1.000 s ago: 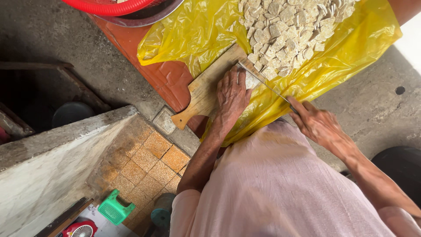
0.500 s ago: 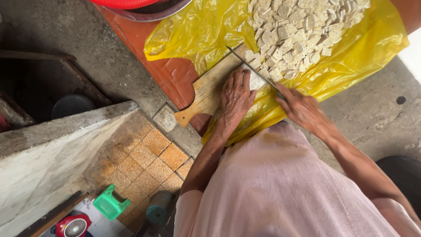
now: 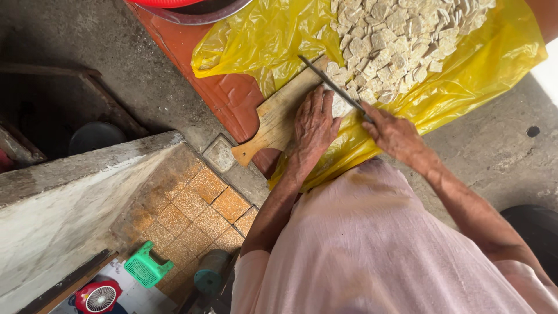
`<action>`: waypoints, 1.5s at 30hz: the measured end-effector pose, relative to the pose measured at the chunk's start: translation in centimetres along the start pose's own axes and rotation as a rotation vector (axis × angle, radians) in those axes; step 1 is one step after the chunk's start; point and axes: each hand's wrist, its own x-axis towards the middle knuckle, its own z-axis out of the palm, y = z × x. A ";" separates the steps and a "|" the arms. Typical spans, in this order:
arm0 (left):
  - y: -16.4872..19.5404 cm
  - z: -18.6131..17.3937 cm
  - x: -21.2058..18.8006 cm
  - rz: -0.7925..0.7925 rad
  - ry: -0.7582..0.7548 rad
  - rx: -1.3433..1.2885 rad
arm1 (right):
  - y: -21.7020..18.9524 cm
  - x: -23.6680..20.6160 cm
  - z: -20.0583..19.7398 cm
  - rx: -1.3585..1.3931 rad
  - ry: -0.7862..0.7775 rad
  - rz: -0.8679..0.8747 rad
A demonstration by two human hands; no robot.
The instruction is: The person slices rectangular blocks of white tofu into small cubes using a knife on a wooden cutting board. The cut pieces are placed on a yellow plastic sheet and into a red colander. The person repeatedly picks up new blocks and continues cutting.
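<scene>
My left hand (image 3: 314,125) presses flat on a pale slab of food lying on a wooden cutting board (image 3: 273,119) with a short handle. My right hand (image 3: 392,131) grips a long thin knife (image 3: 328,84) whose blade crosses the slab just past my left fingertips. Beyond the blade, a heap of several pale cut pieces (image 3: 401,40) lies on a yellow plastic sheet (image 3: 476,75). The slab is mostly hidden under my left hand.
The yellow sheet lies over a red-brown mat (image 3: 215,87) on a concrete floor. A red-rimmed basin (image 3: 192,7) sits at the top edge. At left are a low concrete wall (image 3: 70,192), tan tiles (image 3: 197,209), a green plastic stool (image 3: 145,267) and a small red fan (image 3: 96,296).
The view shifted, bringing the heap of cut pieces closer. My right hand moved left toward my left hand, and the knife blade now lies across the slab at my fingertips.
</scene>
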 end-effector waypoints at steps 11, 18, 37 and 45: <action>-0.2 1.1 -0.3 -0.009 0.029 -0.016 | 0.1 -7.5 -1.8 -0.272 0.028 0.048; -0.1 0.9 -0.5 -0.023 0.059 -0.043 | -0.8 0.7 -0.2 -0.043 -0.012 -0.021; -0.2 1.2 -0.6 -0.025 0.085 -0.088 | 0.5 -2.4 0.5 -0.234 0.117 -0.098; -0.6 1.0 -0.6 -0.001 0.106 -0.104 | 1.0 -3.2 -1.1 -0.121 0.210 -0.251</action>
